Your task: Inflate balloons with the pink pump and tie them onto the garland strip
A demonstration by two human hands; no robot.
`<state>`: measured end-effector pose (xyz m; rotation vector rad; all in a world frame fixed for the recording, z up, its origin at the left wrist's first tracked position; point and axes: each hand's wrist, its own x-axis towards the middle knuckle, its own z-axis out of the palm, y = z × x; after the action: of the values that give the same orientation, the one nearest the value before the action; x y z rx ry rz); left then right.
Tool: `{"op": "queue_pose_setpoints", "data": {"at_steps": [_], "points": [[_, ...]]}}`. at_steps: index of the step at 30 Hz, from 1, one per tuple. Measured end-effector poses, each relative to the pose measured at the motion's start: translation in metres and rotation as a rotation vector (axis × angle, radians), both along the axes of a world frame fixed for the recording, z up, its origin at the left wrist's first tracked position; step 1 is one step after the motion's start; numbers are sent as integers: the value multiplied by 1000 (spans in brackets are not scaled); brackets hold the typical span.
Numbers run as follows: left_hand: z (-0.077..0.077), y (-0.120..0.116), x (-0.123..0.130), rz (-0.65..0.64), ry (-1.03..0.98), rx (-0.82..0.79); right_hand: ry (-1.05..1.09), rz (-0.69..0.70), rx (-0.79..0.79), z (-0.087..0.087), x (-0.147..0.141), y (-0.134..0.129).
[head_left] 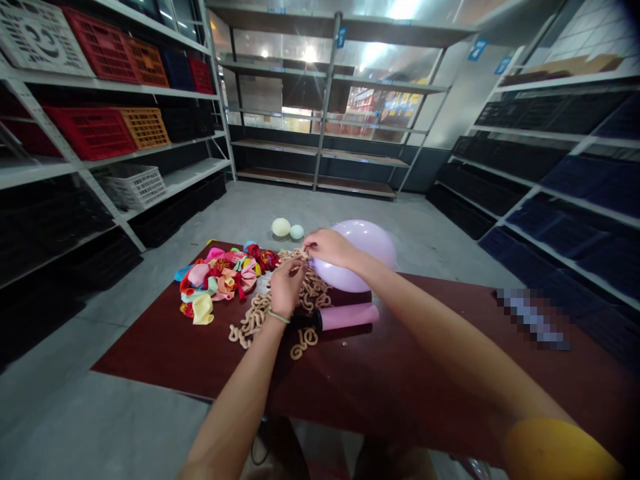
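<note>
A large inflated purple balloon point(367, 257) lies over the far part of the table, its neck end toward my fingers. My right hand point(330, 248) is closed in a pinch at that neck. Just nearer to me, my left hand point(287, 288), with a pale green band on its wrist, also pinches there; the neck itself is mostly hidden by my fingers. Beneath and around both hands spreads a heap of tan, curled, rope-like pieces point(253, 321). A pink hand pump point(350, 317) with a black end rests right of my left wrist.
Left of the heap is a pile of colourful deflated balloons point(220, 277) on the dark red table point(150, 347). Two small pale balloons point(281, 227) sit beyond its far edge. A blurred-out object point(534, 320) lies at the right. Shelves with crates point(103, 47) line the sides.
</note>
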<state>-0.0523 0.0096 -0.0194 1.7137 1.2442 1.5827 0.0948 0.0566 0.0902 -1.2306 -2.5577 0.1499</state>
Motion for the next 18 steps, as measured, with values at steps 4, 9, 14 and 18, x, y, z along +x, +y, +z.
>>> {"op": "queue_pose_setpoints", "data": {"at_steps": [4,9,14,18], "points": [[-1,1,1,-77,-70,-126,-7,93,42,-1,6,-2],[-8,6,2,-167,-242,-285,59,170,114,-3,13,-8],[-12,9,4,-241,-421,-413,84,52,170,-2,13,-18],[-8,7,4,-276,-563,-536,107,38,152,1,10,-33]]}}
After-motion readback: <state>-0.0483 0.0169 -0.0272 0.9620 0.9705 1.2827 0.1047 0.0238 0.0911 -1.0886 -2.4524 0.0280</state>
